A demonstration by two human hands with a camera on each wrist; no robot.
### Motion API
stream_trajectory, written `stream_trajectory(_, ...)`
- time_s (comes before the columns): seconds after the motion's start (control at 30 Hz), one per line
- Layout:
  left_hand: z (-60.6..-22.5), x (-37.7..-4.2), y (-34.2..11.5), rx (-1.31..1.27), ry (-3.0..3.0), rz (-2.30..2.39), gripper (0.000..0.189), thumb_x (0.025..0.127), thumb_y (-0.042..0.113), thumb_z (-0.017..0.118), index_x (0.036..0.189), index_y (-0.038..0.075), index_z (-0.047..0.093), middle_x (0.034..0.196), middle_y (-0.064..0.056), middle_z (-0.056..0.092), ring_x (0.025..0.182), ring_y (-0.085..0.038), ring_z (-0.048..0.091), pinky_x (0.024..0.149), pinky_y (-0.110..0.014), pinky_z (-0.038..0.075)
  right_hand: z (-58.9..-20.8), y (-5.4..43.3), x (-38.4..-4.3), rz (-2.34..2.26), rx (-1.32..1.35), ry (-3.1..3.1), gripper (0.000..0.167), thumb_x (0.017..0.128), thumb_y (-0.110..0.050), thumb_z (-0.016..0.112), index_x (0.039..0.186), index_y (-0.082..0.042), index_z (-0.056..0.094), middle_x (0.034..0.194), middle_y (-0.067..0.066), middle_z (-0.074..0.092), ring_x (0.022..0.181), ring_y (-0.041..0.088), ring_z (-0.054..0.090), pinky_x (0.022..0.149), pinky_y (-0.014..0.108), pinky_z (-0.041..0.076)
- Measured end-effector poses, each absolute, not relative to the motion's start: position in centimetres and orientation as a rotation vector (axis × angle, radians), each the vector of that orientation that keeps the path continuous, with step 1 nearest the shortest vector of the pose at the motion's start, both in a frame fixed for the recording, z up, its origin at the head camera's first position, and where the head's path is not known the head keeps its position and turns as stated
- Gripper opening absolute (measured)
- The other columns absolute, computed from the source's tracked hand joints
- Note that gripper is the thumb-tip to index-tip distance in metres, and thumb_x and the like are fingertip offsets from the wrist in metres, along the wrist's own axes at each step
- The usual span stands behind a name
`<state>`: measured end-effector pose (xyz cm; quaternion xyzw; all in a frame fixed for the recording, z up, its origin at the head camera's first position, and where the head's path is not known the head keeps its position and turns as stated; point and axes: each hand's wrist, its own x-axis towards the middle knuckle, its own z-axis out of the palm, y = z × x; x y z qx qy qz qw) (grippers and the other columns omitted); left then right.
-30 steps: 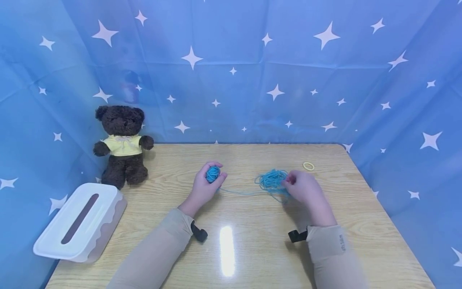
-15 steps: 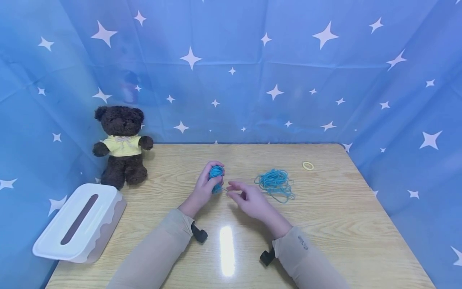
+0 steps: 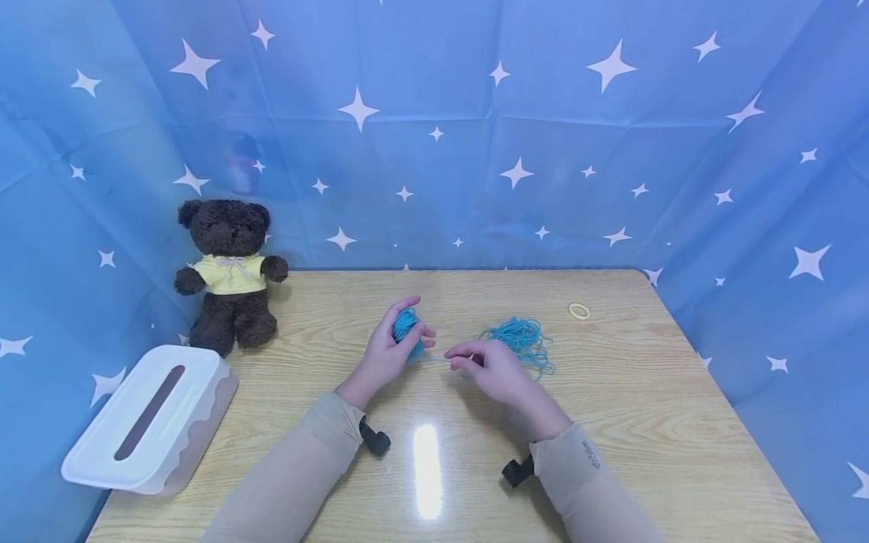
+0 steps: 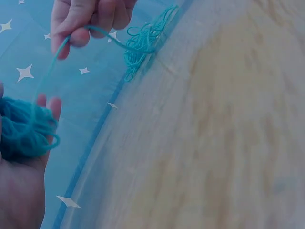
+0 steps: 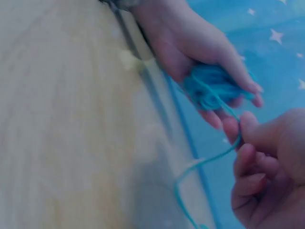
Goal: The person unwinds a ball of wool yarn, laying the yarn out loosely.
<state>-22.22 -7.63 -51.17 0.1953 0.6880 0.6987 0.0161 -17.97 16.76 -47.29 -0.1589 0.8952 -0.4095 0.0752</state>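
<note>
No words, brands or numbers readable, tiny dark lettering (image 3: 591, 455) on the person's beige fabric right sleeve (image 3: 589, 490), too small and blurred to decipher

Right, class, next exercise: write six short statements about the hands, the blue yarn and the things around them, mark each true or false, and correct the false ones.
1. The left hand holds a ball of blue yarn. True.
2. All the yarn is wound up. False: a loose heap lies on the table.
3. The right hand pinches a strand of yarn. True.
4. The teddy bear and the white box are both on the person's left. True.
5. The teddy bear wears red. False: its shirt is yellow.
6. Nothing lies right of the loose heap. False: a pale yellow ring does.
</note>
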Motion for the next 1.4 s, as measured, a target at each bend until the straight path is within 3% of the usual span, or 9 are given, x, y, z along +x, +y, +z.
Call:
stream_trajectory(0.17,-51.3,-22.2,-7.7,0.566,2.172,2.215,0.035,0.109,0.012,0.069,0.143,0.015,0.059,0.116,-0.028,0.067,0.086,-0.025,0.075,0.078,-0.03,0.068,-46.2,18.6,-18.2,-1.127,-0.441,2.683,0.022,0.109,-0.026,0.07,0.125,-0.017,0.083,0.106,-0.003,0.082,0.076,0.014,0.061,0.065,0.028,0.051)
stream_trajectory(0.37,-51.3,-22.2,-7.8,0.583,2.244,2.225,0.034,0.104,0.007,0.073,0.135,0.007,0.059,0.12,-0.014,0.072,0.106,-0.01,0.07,0.094,-0.021,0.06,-45.4,20.8,-18.4,-1.132,-0.366,2.688,0.024,0.109,-0.024,0.071,0.129,-0.014,0.081,0.124,0.004,0.079,0.082,0.017,0.059,0.069,0.028,0.052)
stream_trajectory(0.43,-51.3,-22.2,-7.9,0.599,2.238,2.237,0.036,0.104,0.003,0.07,0.138,0.004,0.057,0.114,-0.014,0.072,0.102,-0.012,0.07,0.092,-0.021,0.059,-45.1,21.6,-18.5,-1.146,-0.355,2.698,0.024,0.109,-0.024,0.071,0.129,-0.014,0.081,0.127,0.005,0.079,0.083,0.019,0.059,0.069,0.028,0.052)
stream_trajectory(0.63,-51.3,-22.3,-8.0,0.655,2.137,2.267,0.035,0.11,0.002,0.061,0.144,0.002,0.053,0.106,-0.01,0.064,0.097,-0.024,0.075,0.089,-0.028,0.066,-44.6,23.5,-18.7,-1.133,-0.302,2.765,0.027,0.111,-0.027,0.068,0.13,-0.013,0.08,0.113,0.013,0.078,0.078,0.018,0.056,0.066,0.029,0.048)
stream_trajectory(0.77,-51.3,-22.2,-7.9,0.67,1.995,2.304,0.032,0.112,0.002,0.058,0.143,0.002,0.049,0.108,-0.01,0.057,0.097,-0.023,0.08,0.087,-0.038,0.07,-44.4,24.5,-18.8,-1.175,-0.254,2.786,0.027,0.112,-0.026,0.067,0.131,-0.011,0.079,0.103,0.02,0.075,0.073,0.017,0.053,0.063,0.03,0.046)
stream_trajectory(0.97,-51.3,-22.2,-7.8,0.622,2.067,2.295,0.027,0.109,0.006,0.065,0.134,0.006,0.055,0.113,-0.008,0.059,0.079,-0.015,0.07,0.071,-0.028,0.065,-44.2,26.1,-18.9,-1.226,-0.163,2.866,0.029,0.113,-0.03,0.066,0.13,-0.011,0.079,0.093,0.018,0.071,0.07,0.016,0.052,0.059,0.03,0.045)
stream_trajectory(1.1,-51.6,-22.3,-7.9,0.617,2.218,2.247,0.025,0.107,0.008,0.072,0.129,0.007,0.06,0.119,-0.011,0.066,0.086,-0.015,0.067,0.076,-0.024,0.06,-44.1,27.0,-18.9,-1.247,-0.125,2.921,0.03,0.113,-0.031,0.064,0.129,-0.011,0.079,0.087,0.018,0.068,0.067,0.017,0.051,0.055,0.031,0.044)
stream_trajectory(1.23,-51.7,-22.4,-7.9,0.603,2.269,2.232,0.029,0.105,0.008,0.074,0.13,0.006,0.062,0.118,-0.013,0.071,0.1,-0.013,0.068,0.086,-0.022,0.058,-44.0,27.7,-18.9,-1.235,-0.055,2.943,0.032,0.114,-0.032,0.063,0.132,-0.01,0.078,0.104,0.021,0.074,0.073,0.021,0.054,0.057,0.03,0.045)
stream_trajectory(1.4,-51.6,-22.4,-8.0,0.591,2.255,2.234,0.03,0.107,0.008,0.071,0.134,0.007,0.06,0.108,-0.013,0.069,0.08,-0.014,0.068,0.073,-0.026,0.061,-43.9,28.5,-19.0,-1.174,0.062,2.952,0.034,0.115,-0.032,0.06,0.136,-0.01,0.076,0.123,0.019,0.079,0.085,0.025,0.058,0.062,0.03,0.048)
